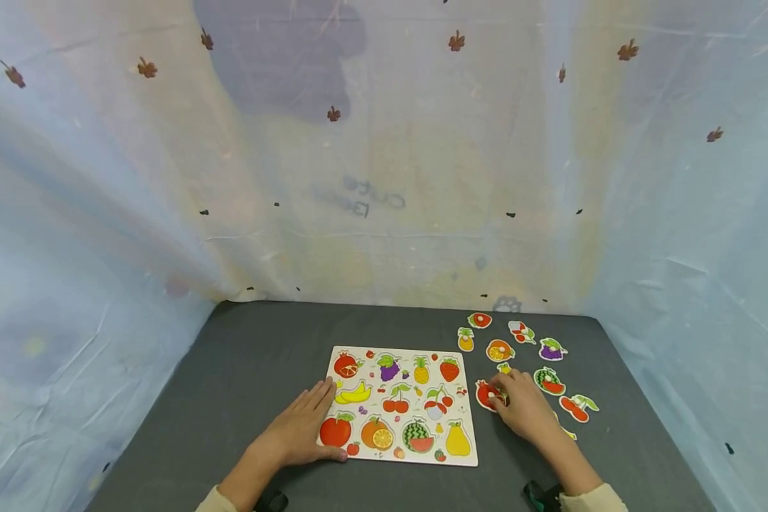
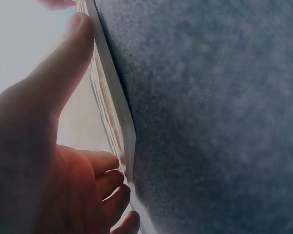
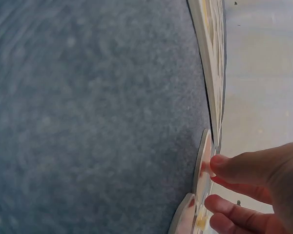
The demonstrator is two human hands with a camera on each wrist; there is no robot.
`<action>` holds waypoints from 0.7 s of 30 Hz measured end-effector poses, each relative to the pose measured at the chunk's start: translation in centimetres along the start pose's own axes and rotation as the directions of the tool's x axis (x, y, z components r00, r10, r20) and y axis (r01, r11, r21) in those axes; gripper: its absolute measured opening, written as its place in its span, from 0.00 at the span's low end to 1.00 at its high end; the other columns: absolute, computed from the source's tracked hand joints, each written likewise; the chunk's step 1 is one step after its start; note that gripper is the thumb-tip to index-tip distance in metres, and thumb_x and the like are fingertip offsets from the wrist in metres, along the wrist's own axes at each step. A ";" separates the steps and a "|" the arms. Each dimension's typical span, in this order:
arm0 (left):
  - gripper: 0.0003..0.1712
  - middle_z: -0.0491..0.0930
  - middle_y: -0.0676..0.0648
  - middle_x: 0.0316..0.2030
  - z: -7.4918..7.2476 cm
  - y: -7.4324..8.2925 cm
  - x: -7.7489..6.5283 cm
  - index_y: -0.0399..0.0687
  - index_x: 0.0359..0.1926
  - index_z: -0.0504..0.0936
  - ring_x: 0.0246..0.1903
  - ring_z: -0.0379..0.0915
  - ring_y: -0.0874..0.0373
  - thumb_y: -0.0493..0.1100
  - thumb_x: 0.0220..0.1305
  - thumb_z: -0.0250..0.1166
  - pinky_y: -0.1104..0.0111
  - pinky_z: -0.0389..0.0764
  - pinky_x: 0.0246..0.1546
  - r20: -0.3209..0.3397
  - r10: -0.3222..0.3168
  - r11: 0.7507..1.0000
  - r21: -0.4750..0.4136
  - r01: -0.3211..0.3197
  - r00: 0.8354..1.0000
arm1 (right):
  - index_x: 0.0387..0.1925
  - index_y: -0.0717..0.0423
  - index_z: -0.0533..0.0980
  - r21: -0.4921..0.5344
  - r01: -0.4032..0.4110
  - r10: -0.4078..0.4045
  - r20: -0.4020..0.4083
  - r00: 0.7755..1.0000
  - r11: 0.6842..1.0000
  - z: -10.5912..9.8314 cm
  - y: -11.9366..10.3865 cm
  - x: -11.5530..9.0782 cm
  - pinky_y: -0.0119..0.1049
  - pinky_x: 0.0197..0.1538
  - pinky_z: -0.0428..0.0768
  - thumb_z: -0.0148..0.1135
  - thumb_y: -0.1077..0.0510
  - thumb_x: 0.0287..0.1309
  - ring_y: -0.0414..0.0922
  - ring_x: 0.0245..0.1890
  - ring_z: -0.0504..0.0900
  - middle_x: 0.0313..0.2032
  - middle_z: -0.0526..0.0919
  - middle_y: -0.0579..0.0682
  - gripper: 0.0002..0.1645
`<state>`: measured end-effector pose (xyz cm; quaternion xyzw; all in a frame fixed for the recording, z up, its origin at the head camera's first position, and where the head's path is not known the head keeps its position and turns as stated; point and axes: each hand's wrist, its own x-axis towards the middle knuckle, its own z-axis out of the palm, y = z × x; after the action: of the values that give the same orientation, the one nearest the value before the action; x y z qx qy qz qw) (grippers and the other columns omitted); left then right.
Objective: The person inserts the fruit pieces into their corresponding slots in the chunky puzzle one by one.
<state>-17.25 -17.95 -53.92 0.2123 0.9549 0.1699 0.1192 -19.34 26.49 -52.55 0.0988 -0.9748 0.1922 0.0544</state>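
A white fruit puzzle board [image 1: 384, 407] lies on the dark table, with printed fruit pictures. My left hand [image 1: 302, 423] rests at its left side, fingers straight along that edge and thumb at the near left corner; the left wrist view shows the thumb [image 2: 71, 56] stretched along the board's side. Just right of the board, my right hand [image 1: 523, 407] pinches a red pomegranate piece [image 1: 483, 393], thumb and forefinger at its middle. In the right wrist view this piece [image 3: 201, 170] stands edge-on beside the thumb. A piece with a yellow tip [image 1: 503, 368] is partly hidden behind the right hand.
Around the right hand lie several loose pieces: an orange [image 1: 500, 350], a pineapple [image 1: 466, 339], purple grapes [image 1: 552, 349], a watermelon [image 1: 549, 381] and cherries [image 1: 579, 407]. A yellow piece [image 1: 568, 431] shows partly beside the right forearm. Light patterned sheeting [image 1: 422, 178] encloses the table's back and sides.
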 end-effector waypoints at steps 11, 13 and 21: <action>0.77 0.52 0.35 0.84 0.1 0.5 0.0 0.31 0.83 0.54 0.83 0.49 0.38 0.76 0.50 0.79 0.42 0.57 0.81 -0.006 0.011 1.000 -0.023 -0.011 1.000 | 0.41 0.55 0.83 0.013 -0.026 0.026 0.027 0.999 1.000 0.3 0.5 0.3 0.48 0.44 0.79 0.78 0.61 0.61 0.47 0.38 0.72 0.35 0.77 0.48 0.10; 0.78 0.52 0.35 0.84 0.0 0.6 0.0 0.31 0.83 0.54 0.82 0.50 0.38 0.76 0.49 0.79 0.42 0.58 0.80 -0.008 0.007 1.000 -0.021 -0.007 1.000 | 0.40 0.55 0.83 0.008 -0.028 0.027 0.029 0.999 1.000 0.2 0.5 0.3 0.47 0.44 0.78 0.79 0.61 0.61 0.46 0.38 0.72 0.35 0.77 0.48 0.10; 0.78 0.53 0.35 0.83 0.0 0.7 0.3 0.31 0.83 0.56 0.82 0.50 0.38 0.74 0.48 0.81 0.43 0.58 0.80 0.001 -0.018 1.000 -0.016 0.018 1.000 | 0.41 0.54 0.84 0.009 -0.039 0.039 0.029 0.999 0.999 0.3 0.3 1.0 0.46 0.44 0.79 0.79 0.58 0.61 0.46 0.38 0.73 0.36 0.77 0.48 0.11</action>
<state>-17.21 -17.21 -53.70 0.2030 0.9553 0.1763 0.1228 -20.40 26.43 -52.81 0.0829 -0.9763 0.1965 0.0360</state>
